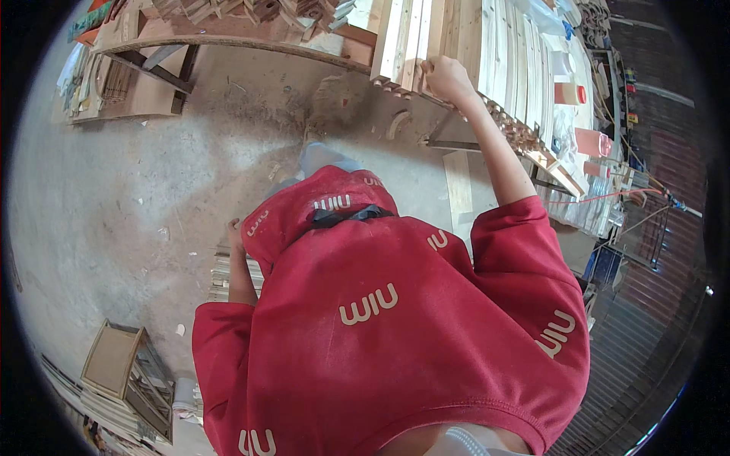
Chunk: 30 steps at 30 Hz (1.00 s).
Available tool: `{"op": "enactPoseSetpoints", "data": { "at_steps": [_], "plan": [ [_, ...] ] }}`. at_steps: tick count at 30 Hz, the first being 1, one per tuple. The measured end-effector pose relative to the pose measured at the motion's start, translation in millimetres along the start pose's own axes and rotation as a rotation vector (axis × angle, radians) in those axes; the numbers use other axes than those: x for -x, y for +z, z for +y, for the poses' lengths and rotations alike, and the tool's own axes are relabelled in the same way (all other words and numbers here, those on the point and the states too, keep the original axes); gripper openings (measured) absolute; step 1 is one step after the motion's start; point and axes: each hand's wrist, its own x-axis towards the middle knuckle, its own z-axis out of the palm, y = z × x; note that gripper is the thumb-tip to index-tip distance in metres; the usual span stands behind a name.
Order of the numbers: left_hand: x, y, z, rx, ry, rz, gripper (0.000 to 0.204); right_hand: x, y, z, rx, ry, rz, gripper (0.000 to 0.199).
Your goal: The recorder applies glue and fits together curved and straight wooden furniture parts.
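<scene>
My right arm reaches out to a bench stacked with long pale wooden strips (487,45), laid side by side. At their near ends my right hand (449,80) is closed, its fingers curled round the end of a wooden strip (432,38); the hand covers part of the grip. Low at my left side hangs my left hand (236,234), next to the hem of my red shirt (365,327). Its fingers are mostly hidden, so whether it holds anything does not show. Below that hand lies a stack of thin wooden strips (220,277).
Another worktable (251,42) at the far left carries cut wood pieces. Red-capped containers (570,93) and plastic wrap stand along the bench's right side. A wooden frame stand (118,357) is at the lower left. Scraps lie on the concrete floor (99,205).
</scene>
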Motion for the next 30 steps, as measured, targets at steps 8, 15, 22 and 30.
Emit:
{"op": "enactPoseSetpoints", "data": {
  "at_steps": [8,15,22,30],
  "plan": [
    [38,8,68,0.055,-0.068,-0.065,0.047,35,-1,-5,-0.056,0.004,-0.025,0.030],
    [39,-2,57,-0.041,-0.034,-0.044,0.046,50,12,1,-0.033,-0.084,0.026,0.025],
    [41,4,91,-0.203,-0.013,-0.058,0.045,66,-4,-4,-0.101,-0.088,-0.057,0.027],
    [56,5,114,-0.183,0.012,-0.083,0.043,62,-101,38,-0.271,0.099,0.138,0.027]
  ]
}}
